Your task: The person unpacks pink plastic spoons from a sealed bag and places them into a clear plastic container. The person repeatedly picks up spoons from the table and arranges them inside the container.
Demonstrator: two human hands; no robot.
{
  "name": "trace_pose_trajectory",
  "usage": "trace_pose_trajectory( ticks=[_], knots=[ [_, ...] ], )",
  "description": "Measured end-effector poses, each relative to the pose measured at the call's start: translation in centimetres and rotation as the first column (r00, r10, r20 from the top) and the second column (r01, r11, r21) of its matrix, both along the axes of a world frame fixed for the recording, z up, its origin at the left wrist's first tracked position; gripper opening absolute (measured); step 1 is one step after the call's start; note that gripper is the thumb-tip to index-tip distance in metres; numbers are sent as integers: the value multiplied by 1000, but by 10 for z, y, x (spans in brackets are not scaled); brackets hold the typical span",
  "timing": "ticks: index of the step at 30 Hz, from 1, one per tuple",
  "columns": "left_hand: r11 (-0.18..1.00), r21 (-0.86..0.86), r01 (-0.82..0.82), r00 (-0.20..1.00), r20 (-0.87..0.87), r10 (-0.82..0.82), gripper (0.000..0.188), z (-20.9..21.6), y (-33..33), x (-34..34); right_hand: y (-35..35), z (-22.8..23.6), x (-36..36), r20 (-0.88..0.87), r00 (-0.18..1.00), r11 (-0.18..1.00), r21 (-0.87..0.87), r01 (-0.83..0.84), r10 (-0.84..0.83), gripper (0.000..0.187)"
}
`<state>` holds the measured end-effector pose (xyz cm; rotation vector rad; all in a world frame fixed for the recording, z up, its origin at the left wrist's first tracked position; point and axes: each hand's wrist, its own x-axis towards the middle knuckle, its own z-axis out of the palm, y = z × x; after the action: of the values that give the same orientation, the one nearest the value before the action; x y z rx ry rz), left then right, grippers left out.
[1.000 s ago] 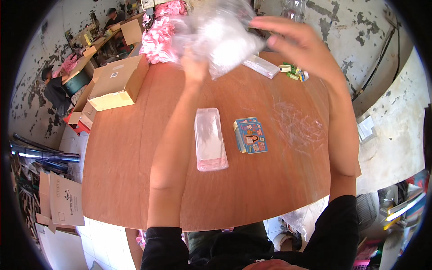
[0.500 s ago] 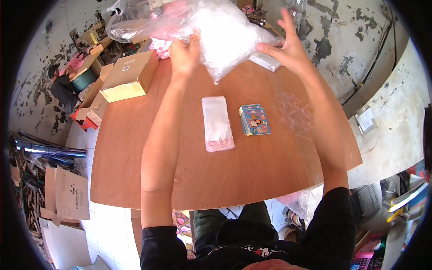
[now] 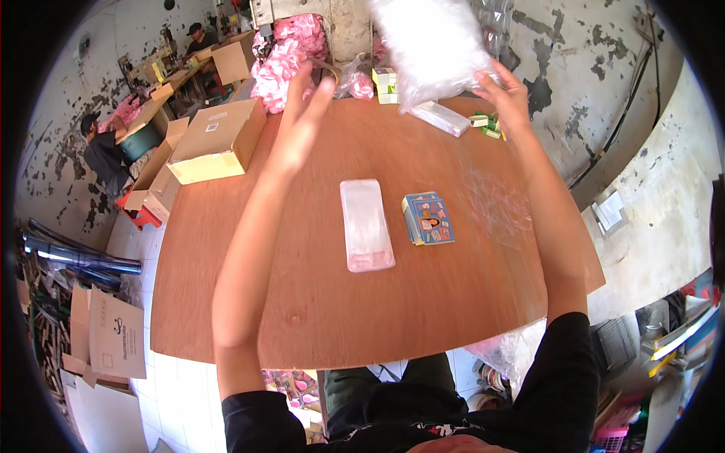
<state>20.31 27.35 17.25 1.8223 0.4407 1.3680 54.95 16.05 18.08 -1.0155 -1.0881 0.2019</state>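
A plump clear plastic bag with white contents point(image 3: 434, 53) hangs at the far side of the table, raised above its surface. My right hand point(image 3: 504, 97) is closed on the bag's lower right corner. My left hand point(image 3: 303, 113) is apart from the bag, empty, its fingers spread near a pile of pink fabric point(image 3: 283, 68). In the middle of the table lies a stack of clear plastic sleeves point(image 3: 366, 226) with pinkish ends. Just right of it sits a stack of blue illustrated cards point(image 3: 430, 219).
A closed cardboard box point(image 3: 215, 140) stands at the table's left edge. Along the far edge are a clear-wrapped pack point(image 3: 439, 118), small green-and-white pieces point(image 3: 487, 123) and pale green boxes point(image 3: 385, 85). Thin clear strips point(image 3: 495, 204) lie at right. Two people work at far left.
My left hand has let go of the bag and opened. My right hand, spread before, now grips the bag, which has moved up and right, uncovering the pink fabric and far table edge.
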Motion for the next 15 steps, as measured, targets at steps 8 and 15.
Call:
trace_pose_trajectory(
  ticks=[8,15],
  knots=[
    [980,-178,-90,676,-733,-71,53,-104,-53,-111,62,-29,141,-220,921,908,203,366,-322,55],
    [985,172,-35,692,-706,148,59,-145,-57,-133,161,-102,198,-335,804,825,117,553,-492,53]
  ],
)
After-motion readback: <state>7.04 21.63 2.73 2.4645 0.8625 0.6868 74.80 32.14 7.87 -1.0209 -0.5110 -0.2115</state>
